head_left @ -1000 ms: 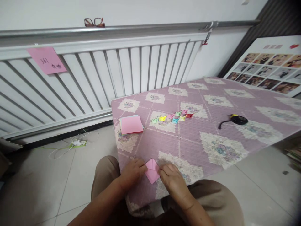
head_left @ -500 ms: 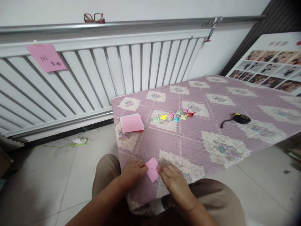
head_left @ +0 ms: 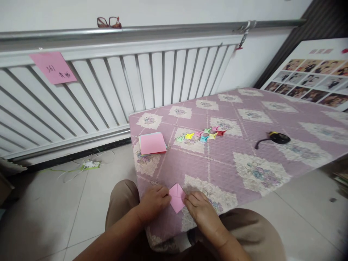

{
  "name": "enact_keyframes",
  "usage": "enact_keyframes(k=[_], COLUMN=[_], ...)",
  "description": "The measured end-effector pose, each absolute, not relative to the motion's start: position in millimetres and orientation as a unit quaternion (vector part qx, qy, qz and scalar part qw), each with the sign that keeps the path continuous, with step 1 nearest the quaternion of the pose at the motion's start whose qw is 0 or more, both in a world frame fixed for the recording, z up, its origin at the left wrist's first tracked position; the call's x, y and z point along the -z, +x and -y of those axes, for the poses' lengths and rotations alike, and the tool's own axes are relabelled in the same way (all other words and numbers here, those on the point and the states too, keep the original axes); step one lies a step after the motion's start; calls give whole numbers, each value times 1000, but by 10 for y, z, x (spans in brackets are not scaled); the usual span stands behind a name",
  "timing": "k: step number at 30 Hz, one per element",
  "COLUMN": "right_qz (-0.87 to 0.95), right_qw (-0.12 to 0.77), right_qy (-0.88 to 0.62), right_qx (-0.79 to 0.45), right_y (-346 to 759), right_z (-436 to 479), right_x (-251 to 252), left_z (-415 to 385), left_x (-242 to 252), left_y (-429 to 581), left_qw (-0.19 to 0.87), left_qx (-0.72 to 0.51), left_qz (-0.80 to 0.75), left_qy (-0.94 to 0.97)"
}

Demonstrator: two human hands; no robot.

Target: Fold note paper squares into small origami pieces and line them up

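Observation:
A pink sheet of origami paper [head_left: 177,199], folded into a small diamond with crease lines across it, lies near the table's front corner. My left hand [head_left: 155,200] is closed at its left corner, fingers bent and pressed on the edge. On the opposite corner, the fingertips of my right hand [head_left: 200,207] pinch the paper against the cloth. Farther back is a stack of coloured paper [head_left: 153,143], pink on top. Several small folded paper figures [head_left: 203,139] in green, yellow, pink, blue and red lie in two rows to its right.
A flowered tablecloth [head_left: 187,166] covers the table. At right lies a black object with a thin curved tail [head_left: 279,137]. Behind the table are a white radiator [head_left: 152,76] and a pipe with glasses [head_left: 109,23] on it. A photo board [head_left: 312,76] leans at far right.
Both hands stay at the paper's side corners, with barely any movement. The whole view has shifted very slightly.

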State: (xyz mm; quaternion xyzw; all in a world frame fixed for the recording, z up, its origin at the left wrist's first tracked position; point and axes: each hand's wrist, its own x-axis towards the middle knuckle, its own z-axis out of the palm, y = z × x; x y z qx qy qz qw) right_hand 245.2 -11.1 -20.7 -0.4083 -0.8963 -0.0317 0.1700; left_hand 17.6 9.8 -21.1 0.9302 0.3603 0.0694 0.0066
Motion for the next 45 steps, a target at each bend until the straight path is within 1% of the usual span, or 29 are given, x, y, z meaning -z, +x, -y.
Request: enact_keyframes(k=[8, 16, 26, 31, 34, 40, 45], right_qz=[890, 862, 858, 831, 832, 822, 834], right_qw=[171, 220, 231, 259, 277, 265, 235], right_qy=[-422, -455, -458, -490, -480, -503, -497], right_qx=[23, 36, 34, 44, 35, 30, 31], right_y=[2457, 2531, 2602, 2409, 2215, 2111, 2137], right_z=[123, 300, 368, 380, 415, 492, 492], right_x=[245, 365, 342, 268, 300, 461, 459], left_z=[-87, -73, -76, -69, -65, -58, -8], left_x=[171, 134, 137, 165, 179, 196, 165], left_y=[191, 211, 295, 298, 300, 253, 131], left_qw=[-18, -41, -58, -66, -58, -44, -31], left_qx=[-44, -20, -14, -27, -34, -27, -15], left_qz=[-326, -310, -310, -306, -309, -335, -387], left_qy=[944, 950, 949, 949, 949, 941, 921])
